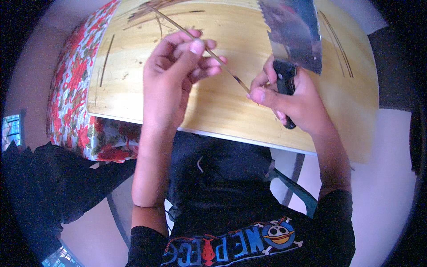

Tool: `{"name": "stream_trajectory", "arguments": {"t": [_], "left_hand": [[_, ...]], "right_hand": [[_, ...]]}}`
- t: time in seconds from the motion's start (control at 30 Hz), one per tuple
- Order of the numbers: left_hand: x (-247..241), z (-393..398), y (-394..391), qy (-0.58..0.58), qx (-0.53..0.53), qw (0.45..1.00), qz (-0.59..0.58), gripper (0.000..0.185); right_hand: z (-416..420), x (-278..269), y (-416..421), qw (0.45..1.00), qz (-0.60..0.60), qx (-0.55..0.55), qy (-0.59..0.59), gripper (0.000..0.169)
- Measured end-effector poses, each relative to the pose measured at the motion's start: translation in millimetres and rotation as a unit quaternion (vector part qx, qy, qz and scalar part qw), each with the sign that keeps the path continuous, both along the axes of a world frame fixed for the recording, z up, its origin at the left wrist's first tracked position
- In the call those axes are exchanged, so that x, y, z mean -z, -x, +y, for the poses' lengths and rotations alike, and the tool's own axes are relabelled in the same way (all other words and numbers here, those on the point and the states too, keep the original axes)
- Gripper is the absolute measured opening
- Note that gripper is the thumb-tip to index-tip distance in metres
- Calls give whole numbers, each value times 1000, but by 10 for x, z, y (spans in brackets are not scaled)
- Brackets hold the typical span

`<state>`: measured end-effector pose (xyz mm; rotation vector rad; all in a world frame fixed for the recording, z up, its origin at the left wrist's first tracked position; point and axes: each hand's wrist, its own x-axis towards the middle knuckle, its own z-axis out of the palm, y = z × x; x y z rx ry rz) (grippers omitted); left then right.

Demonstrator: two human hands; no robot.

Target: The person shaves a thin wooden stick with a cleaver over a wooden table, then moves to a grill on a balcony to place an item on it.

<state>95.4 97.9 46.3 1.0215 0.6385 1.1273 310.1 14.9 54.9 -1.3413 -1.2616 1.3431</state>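
My left hand [181,63] pinches a thin brown stick [222,64] between thumb and fingers over the wooden board. The stick slants from the upper left down to my right hand [288,96], whose thumb and forefinger meet at its lower end. A dark patch marks the stick near that end. My right hand also holds a wide-bladed knife, a cleaver [293,36], by its black handle, with the blade pointing up and away from me. The blade's left edge looks jagged, and its far end is cut off by the frame.
Beneath my hands is a pale wooden board [213,110]. Several thin dark sticks [156,10] lie piled at its far side. A single stick [106,60] rests at the left, and more thin sticks [340,46] at the right. A floral tablecloth [75,90] hangs at the left.
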Motion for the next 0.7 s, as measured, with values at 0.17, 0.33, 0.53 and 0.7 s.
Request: {"name": "stream_trajectory", "arguments": {"t": [0.17, 0.33, 0.53, 0.7], "left_hand": [[46, -141, 24, -2, 16, 1000, 21, 23], [80, -270, 362, -18, -17, 996, 85, 18], [-18, -274, 928, -12, -14, 964, 264, 17], [-120, -389, 1165, 21, 18, 916, 401, 16]], "right_hand": [[-76, 129, -83, 999, -30, 36, -14, 36], [-57, 109, -192, 996, -59, 69, -26, 30], [204, -43, -176, 987, -149, 66, 7, 26], [344, -75, -93, 970, -233, 70, -5, 23]]}}
